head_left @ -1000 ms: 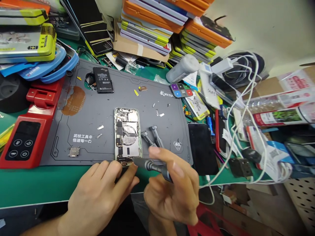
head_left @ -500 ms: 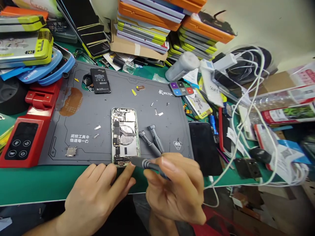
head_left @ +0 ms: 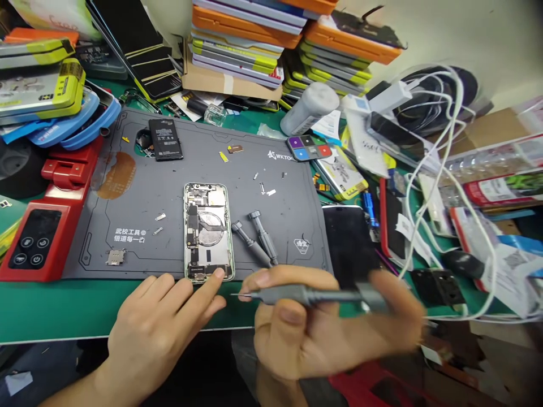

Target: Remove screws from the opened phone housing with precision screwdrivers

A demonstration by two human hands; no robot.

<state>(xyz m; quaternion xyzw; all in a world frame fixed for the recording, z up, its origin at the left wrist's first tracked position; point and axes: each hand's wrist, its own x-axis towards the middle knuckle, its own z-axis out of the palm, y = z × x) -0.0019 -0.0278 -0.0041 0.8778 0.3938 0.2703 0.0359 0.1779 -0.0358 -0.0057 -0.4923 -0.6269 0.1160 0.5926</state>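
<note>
An opened phone (head_left: 217, 255) lies on the grey mat with its inner parts bare. My left hand (head_left: 153, 322) rests at its lower end, fingers stretched out, the index fingertip touching the bottom right corner. To the right, my right hand (head_left: 305, 333) grips a dark grey screwdriver (head_left: 284, 295) held roughly level. The thin tip points left, apart from the phone. Two more screwdrivers (head_left: 265, 240) lie beside the phone. Small metal brackets (head_left: 160, 217) and a SIM tray reader (head_left: 116, 257) sit to its left. A black battery (head_left: 165, 139) lies farther back.
A red device with a touch panel (head_left: 40, 237) stands at the left edge of the grey mat (head_left: 139, 198). Stacked boxes (head_left: 237, 51) rise at the back. A dark phone (head_left: 345, 237), a white bottle (head_left: 309, 107) and tangled white cables (head_left: 449, 141) crowd the right.
The screwdriver has come away from the phone's lower end, swinging from slanted to nearly level in my right hand, whose fingers have spread along it. My left index finger stays on the phone.
</note>
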